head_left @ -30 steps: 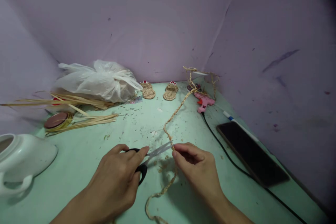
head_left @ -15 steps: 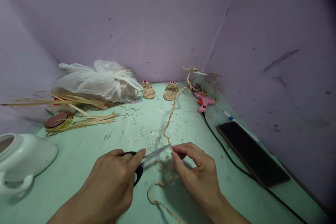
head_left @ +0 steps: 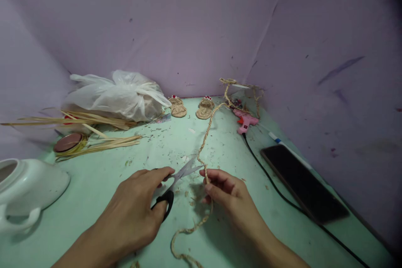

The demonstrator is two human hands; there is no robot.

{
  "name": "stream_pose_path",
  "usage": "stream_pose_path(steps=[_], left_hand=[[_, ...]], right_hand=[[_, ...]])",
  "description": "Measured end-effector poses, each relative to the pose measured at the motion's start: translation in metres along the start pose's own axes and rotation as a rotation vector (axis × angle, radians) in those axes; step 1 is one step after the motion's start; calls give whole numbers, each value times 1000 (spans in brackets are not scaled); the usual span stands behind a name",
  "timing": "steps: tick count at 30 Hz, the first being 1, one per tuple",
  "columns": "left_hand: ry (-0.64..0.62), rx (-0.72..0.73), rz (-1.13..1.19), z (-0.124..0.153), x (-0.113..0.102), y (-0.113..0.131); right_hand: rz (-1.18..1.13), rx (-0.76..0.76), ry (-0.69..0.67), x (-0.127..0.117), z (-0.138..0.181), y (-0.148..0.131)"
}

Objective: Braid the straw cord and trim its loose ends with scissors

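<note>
My left hand (head_left: 138, 205) is closed around the black handles of a pair of scissors (head_left: 185, 170). Their blades stand apart and point right, with one tip beside the braided straw cord (head_left: 204, 142). Thumb and fingers of my right hand (head_left: 229, 194) pinch that cord just below the blade tip. From the pinch, the cord runs up to the back right of the table, and its lower end curls over the tabletop between my hands. At the back, two small woven sandals (head_left: 178, 108) with red and white trim lie side by side.
A white plastic bag (head_left: 122, 96), straw strips (head_left: 106, 144) and a round lidded jar (head_left: 69, 143) lie at left, near a white ceramic pot (head_left: 37, 184) on its side. At right are a pink glue gun (head_left: 246, 120) with its black cable, a pen (head_left: 292, 150) and a phone (head_left: 301, 182).
The scissor blades have opened, with my left thumb and fingers spreading the handles. My right hand's fingers have shifted slightly lower along the cord, and its loose end has moved left.
</note>
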State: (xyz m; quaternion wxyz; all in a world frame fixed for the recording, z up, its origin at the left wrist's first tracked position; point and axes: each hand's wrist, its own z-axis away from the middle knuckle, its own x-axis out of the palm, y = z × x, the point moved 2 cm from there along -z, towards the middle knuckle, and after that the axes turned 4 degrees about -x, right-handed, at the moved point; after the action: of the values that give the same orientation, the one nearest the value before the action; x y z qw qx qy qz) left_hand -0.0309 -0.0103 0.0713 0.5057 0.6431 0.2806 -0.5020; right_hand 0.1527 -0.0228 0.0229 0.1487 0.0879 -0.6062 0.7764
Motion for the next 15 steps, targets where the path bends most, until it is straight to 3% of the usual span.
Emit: stream_pose_path(steps=[10, 15], left_hand=[[-44, 121, -16, -1, 12, 3], [-25, 180, -33, -1, 12, 2]], right_hand=[[304, -181, -74, -2, 4, -7], [273, -116, -65, -2, 2, -4]])
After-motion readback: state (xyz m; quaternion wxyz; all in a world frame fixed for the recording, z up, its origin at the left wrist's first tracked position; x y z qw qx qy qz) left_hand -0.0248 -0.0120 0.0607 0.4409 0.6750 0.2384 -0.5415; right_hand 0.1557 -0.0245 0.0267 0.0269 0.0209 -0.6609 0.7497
